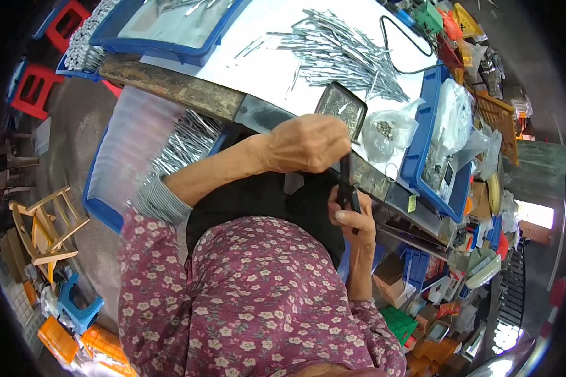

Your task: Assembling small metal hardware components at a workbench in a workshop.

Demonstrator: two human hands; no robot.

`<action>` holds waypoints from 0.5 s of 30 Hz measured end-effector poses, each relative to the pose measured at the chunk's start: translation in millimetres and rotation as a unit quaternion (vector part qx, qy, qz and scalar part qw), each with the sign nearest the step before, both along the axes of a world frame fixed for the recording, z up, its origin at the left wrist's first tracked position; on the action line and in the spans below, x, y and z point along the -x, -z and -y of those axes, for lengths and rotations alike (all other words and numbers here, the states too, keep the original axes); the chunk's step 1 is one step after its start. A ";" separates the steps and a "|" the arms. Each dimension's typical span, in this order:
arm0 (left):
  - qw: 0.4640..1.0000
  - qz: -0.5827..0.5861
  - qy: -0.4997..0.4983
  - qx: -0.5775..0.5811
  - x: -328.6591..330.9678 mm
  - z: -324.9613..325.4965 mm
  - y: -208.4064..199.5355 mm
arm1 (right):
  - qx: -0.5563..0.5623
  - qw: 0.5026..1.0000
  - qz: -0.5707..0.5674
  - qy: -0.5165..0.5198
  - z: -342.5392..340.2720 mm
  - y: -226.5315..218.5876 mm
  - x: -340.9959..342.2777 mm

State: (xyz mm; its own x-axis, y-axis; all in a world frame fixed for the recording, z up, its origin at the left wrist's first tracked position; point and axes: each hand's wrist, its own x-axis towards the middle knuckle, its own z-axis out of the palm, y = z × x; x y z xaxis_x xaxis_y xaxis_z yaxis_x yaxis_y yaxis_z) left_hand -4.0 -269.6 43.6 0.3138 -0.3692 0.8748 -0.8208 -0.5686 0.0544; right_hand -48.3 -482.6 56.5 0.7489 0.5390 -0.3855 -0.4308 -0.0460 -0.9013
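Observation:
My left hand [309, 144] reaches across to the table's near edge, its fingers closed in a pinch. What they hold, if anything, is hidden behind the knuckles. Just below it, my right hand [357, 217] grips a slim black tool [346, 182] whose exact kind I cannot make out. The tool's upper end comes up close to my left fingers. Beyond the left hand sits a dark-rimmed tray [341, 103] of tiny metal parts. A clear plastic bag [388, 133] with more small parts lies beside it. Thin metal strips [343, 53] are heaped farther back on the white tabletop [251, 72].
A blue bin [429, 125] holding clear bags stands at the table's right end, and a blue tray [182, 51] at its left. Lower left, another blue-edged bin [116, 160] contains metal strips. A black cable [396, 60] loops over the table. Stools and a wooden chair [47, 226] stand left.

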 end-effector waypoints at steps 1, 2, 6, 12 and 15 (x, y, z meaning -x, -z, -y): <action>0.998 0.049 -0.014 -0.028 -5.3 1.2 -0.9 | -0.004 1.000 -0.023 0.004 3.2 -2.5 1.4; 0.998 0.051 -0.016 -0.030 -7.4 0.1 -0.4 | -0.021 0.999 -0.047 0.005 7.1 -1.8 1.6; 0.975 0.123 0.058 -0.174 -12.8 0.8 -7.2 | -0.064 0.990 -0.127 -0.013 23.5 -1.4 7.3; 0.973 0.097 0.077 -0.196 -8.7 -2.2 -4.9 | -0.125 0.970 -0.209 0.000 24.4 5.8 20.0; 0.980 0.047 -0.023 -0.191 -5.3 -9.0 4.0 | -0.129 0.973 -0.190 0.002 11.1 11.1 20.5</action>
State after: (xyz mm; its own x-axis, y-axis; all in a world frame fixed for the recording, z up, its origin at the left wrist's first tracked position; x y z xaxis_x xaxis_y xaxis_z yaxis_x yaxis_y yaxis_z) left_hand 1.3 -260.5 39.6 0.2617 -0.6633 0.7011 -0.7848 -0.5691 -0.2454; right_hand -68.8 -493.8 45.4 0.5798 0.6523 -0.4882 -0.7357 0.1618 -0.6577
